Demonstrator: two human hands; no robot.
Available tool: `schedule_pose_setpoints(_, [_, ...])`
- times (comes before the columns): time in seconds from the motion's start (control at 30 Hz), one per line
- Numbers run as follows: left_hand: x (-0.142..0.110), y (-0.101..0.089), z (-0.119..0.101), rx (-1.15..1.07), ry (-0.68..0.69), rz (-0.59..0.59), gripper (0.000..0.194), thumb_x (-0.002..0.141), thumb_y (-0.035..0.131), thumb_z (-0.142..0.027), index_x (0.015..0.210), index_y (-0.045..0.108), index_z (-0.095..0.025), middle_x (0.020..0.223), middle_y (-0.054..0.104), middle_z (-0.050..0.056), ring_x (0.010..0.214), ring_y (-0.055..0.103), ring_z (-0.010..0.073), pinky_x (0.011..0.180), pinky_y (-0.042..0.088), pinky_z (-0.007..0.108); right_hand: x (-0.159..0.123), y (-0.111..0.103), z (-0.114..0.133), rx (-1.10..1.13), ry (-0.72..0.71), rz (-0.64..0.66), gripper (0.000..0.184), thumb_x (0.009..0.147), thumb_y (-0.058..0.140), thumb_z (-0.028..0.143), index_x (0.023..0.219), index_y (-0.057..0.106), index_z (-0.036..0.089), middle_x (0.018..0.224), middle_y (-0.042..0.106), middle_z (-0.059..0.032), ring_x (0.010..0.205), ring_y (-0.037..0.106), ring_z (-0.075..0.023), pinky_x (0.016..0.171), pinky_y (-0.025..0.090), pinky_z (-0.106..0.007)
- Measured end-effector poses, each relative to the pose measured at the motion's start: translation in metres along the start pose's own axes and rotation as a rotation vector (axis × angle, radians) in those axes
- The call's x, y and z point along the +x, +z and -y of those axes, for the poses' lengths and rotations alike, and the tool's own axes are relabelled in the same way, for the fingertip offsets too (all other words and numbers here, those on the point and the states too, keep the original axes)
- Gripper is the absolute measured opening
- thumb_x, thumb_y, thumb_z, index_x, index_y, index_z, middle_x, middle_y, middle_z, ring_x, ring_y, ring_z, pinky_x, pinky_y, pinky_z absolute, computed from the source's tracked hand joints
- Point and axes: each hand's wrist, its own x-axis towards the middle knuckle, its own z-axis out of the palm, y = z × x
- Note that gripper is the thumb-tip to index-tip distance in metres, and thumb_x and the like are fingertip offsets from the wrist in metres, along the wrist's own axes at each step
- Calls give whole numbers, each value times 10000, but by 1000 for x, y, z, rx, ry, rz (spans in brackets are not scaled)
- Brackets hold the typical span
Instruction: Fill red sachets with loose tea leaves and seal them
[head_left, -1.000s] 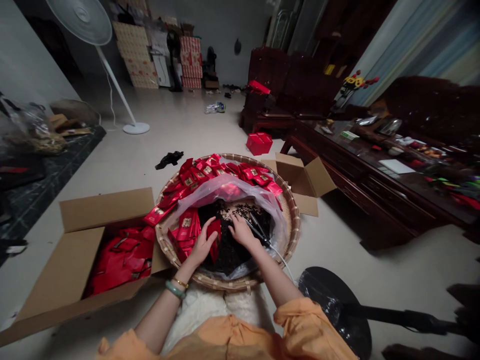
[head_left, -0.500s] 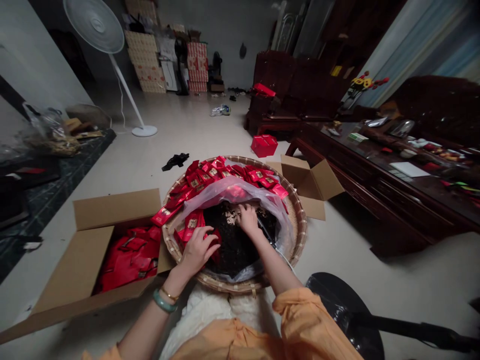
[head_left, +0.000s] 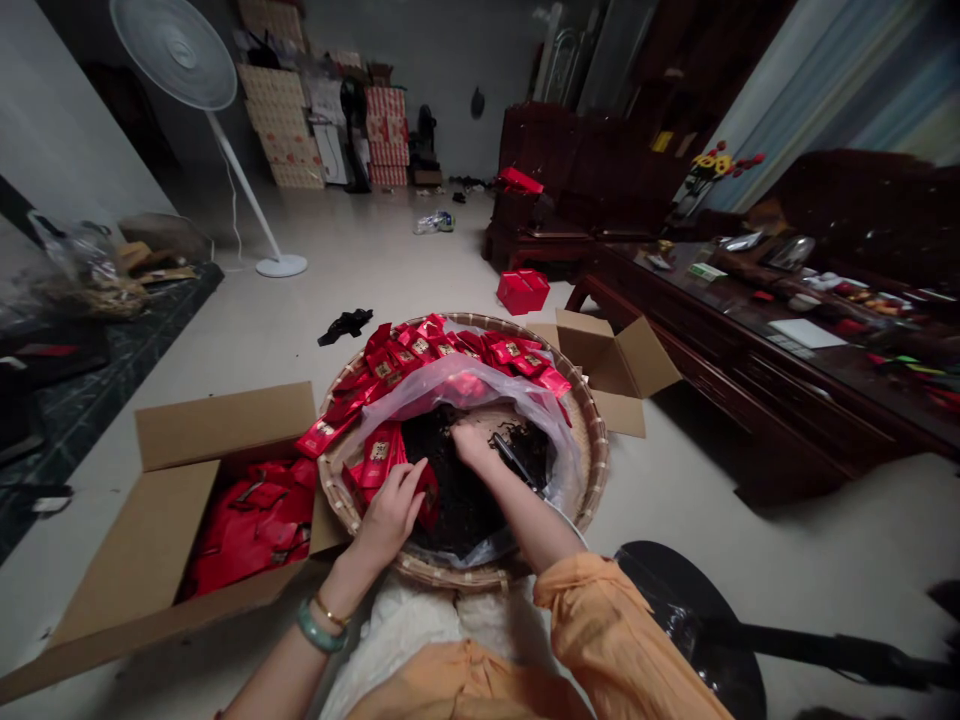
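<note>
Has swept right hand (head_left: 471, 444) leftward into dark leaves (head_left: 459, 508), apparently gathering (cannot tell grip of either hand); keeps curled left hand (head_left: 390, 514) at red packet (head_left: 430, 496).

Orange rolled sleeve (head_left: 600, 612), green bangle (head_left: 319, 634), gold bracelet (head_left: 330, 613).

I count two grips (head_left: 393, 515) (head_left: 471, 446), one bamboo basket (head_left: 598, 455) beneath them, two open cardboard boxes (head_left: 142, 545) (head_left: 649, 357) left and ahead-right, one white pedestal fan (head_left: 176, 55) beyond.

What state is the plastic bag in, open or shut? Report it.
Open: the bag gapes, showing dark leaves and the right hand inside.
</note>
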Motion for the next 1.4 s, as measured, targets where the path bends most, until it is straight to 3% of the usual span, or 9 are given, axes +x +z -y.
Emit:
schedule_pose_setpoints(0.23, [-1,-5,-3,143,-65,-65,398,876,409,-153,1272,453,-143,1002,553,111,935,532,224,823,479,382,-17,13,12,135,-97,-17,300,704,503,-19,926,645,125,950,653,-155,920,602,-233,782,420,-311])
schedule_pose_setpoints(0.4, [0,-11,-9,302,7,-83,308,865,441,-151,1138,583,-158,977,617,104,833,498,228,759,467,382,-20,26,0,317,-139,-66,239,622,587,32,813,646,163,827,661,-55,829,594,-179,734,415,-254])
schedule_pose_setpoints(0.57, [2,-16,-10,271,76,-56,323,871,427,-114,1163,562,-151,992,647,80,812,494,202,761,457,336,-28,39,-10,517,-97,-130,217,639,590,87,828,642,179,799,663,1,741,595,-133,694,433,-220])
schedule_pose_setpoints(0.7, [4,-17,-13,319,103,-37,323,879,429,-141,1176,555,-153,991,646,83,816,518,200,750,449,326,-43,46,-7,628,-71,-176,274,674,575,110,922,655,194,899,680,-24,834,606,-158,785,437,-257])
schedule_pose_setpoints(0.83, [7,-21,-16,412,61,16,351,868,428,-143,1201,536,-134,954,640,97,807,524,216,720,444,338,-48,51,-1,728,-67,-167,193,661,584,98,796,688,191,840,691,-32,841,612,-171,836,428,-280])
schedule_pose_setpoints(1.0, [10,-30,-16,442,44,139,445,782,435,-34,1207,531,-126,911,626,87,804,507,228,694,440,348,-45,59,-5,907,19,-115,164,651,566,99,748,678,170,643,640,9,618,587,-123,647,494,-249])
schedule_pose_setpoints(1.13, [11,-30,-13,369,59,155,491,770,407,-13,1233,507,-140,896,616,84,820,510,224,709,445,346,-47,62,-12,1039,89,-91,229,750,494,186,910,654,147,739,648,-11,625,588,-106,559,507,-216])
schedule_pose_setpoints(1.23, [13,-26,-13,327,82,105,437,818,394,-58,1231,509,-145,890,618,88,835,519,228,727,451,352,-52,59,-11,1068,104,-83,240,772,516,251,951,650,166,849,661,-30,748,610,-137,632,523,-263])
schedule_pose_setpoints(1.4, [14,-26,-16,283,100,66,372,846,407,-103,1188,543,-156,979,640,97,858,533,230,736,464,353,-53,51,1,1061,67,-76,298,517,752,139,802,685,192,896,669,-27,966,568,-201,922,416,-351])
